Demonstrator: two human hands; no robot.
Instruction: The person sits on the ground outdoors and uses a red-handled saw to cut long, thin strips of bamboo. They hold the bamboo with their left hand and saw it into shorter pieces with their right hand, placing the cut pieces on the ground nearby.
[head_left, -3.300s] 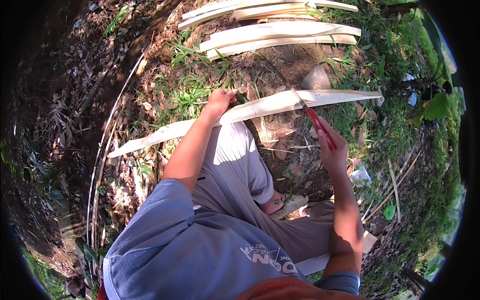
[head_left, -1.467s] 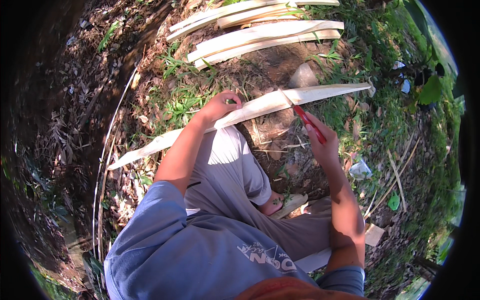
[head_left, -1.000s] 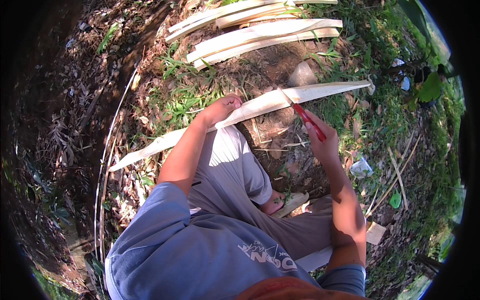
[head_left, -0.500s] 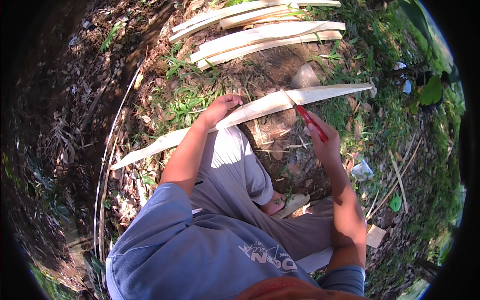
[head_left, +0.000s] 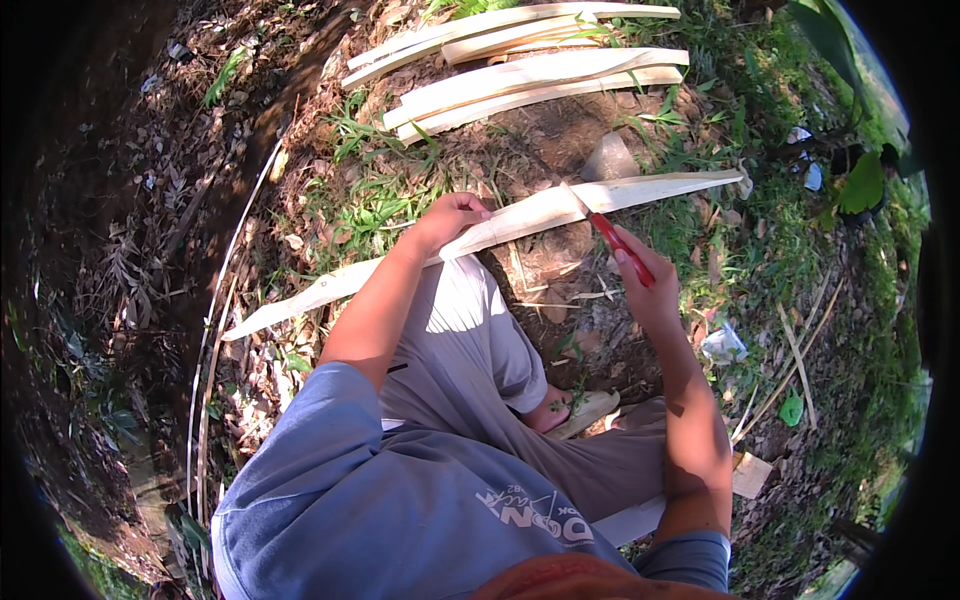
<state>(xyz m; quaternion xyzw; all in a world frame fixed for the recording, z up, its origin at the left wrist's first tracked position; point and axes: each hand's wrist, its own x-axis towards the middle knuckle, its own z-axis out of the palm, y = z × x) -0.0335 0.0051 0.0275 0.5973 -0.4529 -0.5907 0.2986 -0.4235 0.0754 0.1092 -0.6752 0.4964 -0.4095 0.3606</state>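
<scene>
A long pale strip of wood, tapering toward both ends, lies slantwise in front of me and passes over my left knee. My left hand grips it left of its middle, fingers curled at the far edge. In my right hand is a red-handled knife, held with the fist closed round the handle. Its thin blade crosses the strip to the right of my left hand. How deep the blade sits in the wood is too small to tell.
Several pale wood strips lie side by side on the ground beyond. A grey stone sits just behind the held strip. Long thin rods curve along the left, thin sticks lie at the right, near a crumpled wrapper and a wood block.
My left hand has shifted slightly to the right and its fingers now rest lower against the strip. The knife stays at nearly the same place across the wood.
</scene>
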